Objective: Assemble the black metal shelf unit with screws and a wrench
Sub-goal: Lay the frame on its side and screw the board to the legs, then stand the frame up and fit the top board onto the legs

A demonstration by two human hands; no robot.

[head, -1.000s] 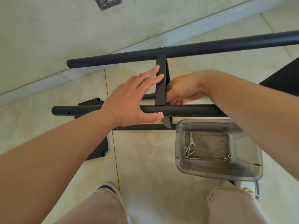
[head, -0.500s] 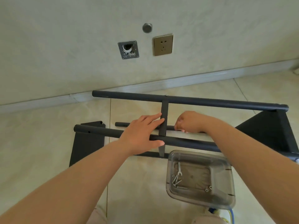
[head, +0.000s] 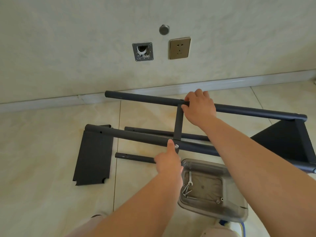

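Two tubes (head: 136, 137) crossbar-joined (head: 178, 124); right hand (head: 199, 108) grips far tube, left hand (head: 168, 161) thumb-presses near one; panel (head: 94, 156) at 9 o'clock, screws (head: 186, 191), wrench (head: 190, 179) unused.

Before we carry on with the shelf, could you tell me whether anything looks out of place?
Only the wall box: it has no cover plate and white cable shows inside, beside the finished socket.

Crossbar (head: 178, 124) and plastic tub (head: 227, 171) crowd the frame; floor (head: 42, 151) leftward open.
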